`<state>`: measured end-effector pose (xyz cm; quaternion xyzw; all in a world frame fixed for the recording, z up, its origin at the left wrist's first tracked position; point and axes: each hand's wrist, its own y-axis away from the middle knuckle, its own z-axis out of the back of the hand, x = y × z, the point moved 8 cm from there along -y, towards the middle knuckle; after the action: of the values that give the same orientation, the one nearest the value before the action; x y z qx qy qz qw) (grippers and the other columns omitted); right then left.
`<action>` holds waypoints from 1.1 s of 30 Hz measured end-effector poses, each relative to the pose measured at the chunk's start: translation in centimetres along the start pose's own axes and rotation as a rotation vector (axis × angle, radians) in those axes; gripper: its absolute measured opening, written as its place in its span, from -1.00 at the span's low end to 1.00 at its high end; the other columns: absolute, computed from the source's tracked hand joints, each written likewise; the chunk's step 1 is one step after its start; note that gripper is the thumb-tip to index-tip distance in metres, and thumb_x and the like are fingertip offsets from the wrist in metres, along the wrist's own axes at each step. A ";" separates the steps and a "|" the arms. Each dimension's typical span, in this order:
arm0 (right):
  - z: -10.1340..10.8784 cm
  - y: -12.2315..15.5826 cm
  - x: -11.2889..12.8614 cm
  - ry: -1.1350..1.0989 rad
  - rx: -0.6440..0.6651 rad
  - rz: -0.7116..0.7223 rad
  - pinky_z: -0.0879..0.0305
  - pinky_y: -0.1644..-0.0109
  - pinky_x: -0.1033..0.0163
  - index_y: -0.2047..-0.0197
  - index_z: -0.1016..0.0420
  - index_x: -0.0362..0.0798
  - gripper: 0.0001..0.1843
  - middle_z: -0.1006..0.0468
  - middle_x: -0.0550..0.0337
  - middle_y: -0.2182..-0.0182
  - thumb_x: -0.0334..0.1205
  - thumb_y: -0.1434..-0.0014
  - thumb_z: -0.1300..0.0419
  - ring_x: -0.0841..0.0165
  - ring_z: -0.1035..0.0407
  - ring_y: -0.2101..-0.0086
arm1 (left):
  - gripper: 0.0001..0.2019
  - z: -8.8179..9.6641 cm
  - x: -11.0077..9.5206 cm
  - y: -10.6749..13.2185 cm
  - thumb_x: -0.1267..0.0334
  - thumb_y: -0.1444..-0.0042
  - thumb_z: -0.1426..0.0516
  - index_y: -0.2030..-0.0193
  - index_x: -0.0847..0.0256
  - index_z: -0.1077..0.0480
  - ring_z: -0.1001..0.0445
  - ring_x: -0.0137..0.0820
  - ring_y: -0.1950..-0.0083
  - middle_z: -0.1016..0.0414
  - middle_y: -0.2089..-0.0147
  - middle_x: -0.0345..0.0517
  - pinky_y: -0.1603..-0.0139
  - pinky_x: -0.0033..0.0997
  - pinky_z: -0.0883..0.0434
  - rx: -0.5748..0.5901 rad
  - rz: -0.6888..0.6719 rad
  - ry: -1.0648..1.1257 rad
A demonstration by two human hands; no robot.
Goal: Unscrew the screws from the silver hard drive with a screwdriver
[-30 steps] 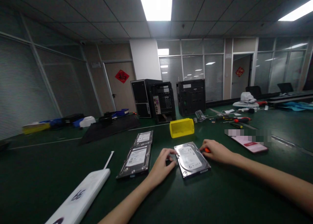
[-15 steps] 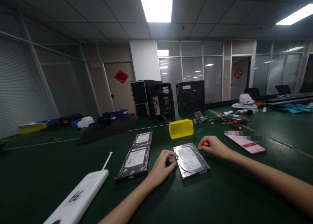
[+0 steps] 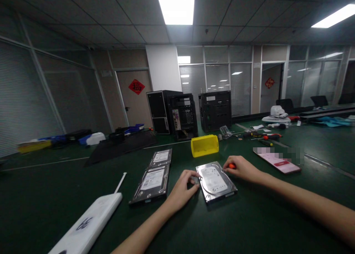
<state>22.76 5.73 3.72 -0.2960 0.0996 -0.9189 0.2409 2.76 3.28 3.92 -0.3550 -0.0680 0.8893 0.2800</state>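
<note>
**Slipping is the main risk at the hard drive (image 3: 212, 181)**

In the head view, a sideways push from the right hand (image 3: 239, 166) could skid off the drive's edge or swivel the drive, since it lies loose on a smooth-looking green table (image 3: 222, 228). The right hand's fingers close around an orange object (image 3: 232, 166), its far end hidden, at the drive's far right edge. The left hand (image 3: 185, 185) is half curled at the left edge, fingertips seemingly touching; whether it grips anything cannot be told. The drive lies label up between both hands, nearer than the yellow bin (image 3: 205, 139).
</note>
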 end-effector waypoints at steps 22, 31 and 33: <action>-0.1 1.1 2.7 0.301 0.077 0.141 -0.17 0.25 0.29 0.19 -0.45 0.01 -0.75 -0.38 0.14 0.16 -0.26 -0.13 0.01 0.34 -0.33 0.25 | -0.76 0.0 0.0 0.1 0.34 -0.01 -0.04 0.13 0.15 -0.30 -0.33 -0.39 0.19 -0.27 0.14 -0.14 0.13 -0.38 -0.29 -0.005 -0.017 0.013; -0.4 1.2 2.9 0.362 0.059 0.172 -0.16 0.26 0.31 0.22 -0.43 -0.01 -0.77 -0.38 0.14 0.19 -0.24 -0.15 0.03 0.35 -0.34 0.26 | -0.76 -0.1 0.0 0.0 0.35 -0.01 -0.04 0.13 0.16 -0.30 -0.32 -0.39 0.19 -0.26 0.14 -0.13 0.14 -0.39 -0.29 0.008 -0.002 -0.001; -0.4 1.3 2.9 0.367 0.055 0.178 -0.16 0.25 0.31 0.22 -0.43 -0.01 -0.77 -0.37 0.14 0.18 -0.24 -0.15 0.03 0.36 -0.34 0.26 | -0.76 -0.1 0.1 0.0 0.35 -0.01 -0.04 0.13 0.16 -0.30 -0.32 -0.39 0.19 -0.26 0.14 -0.13 0.15 -0.39 -0.29 0.009 0.001 -0.001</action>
<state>20.95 3.19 4.49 -0.1067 0.1425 -0.9349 0.3072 2.79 3.33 3.79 -0.3532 -0.0642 0.8900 0.2813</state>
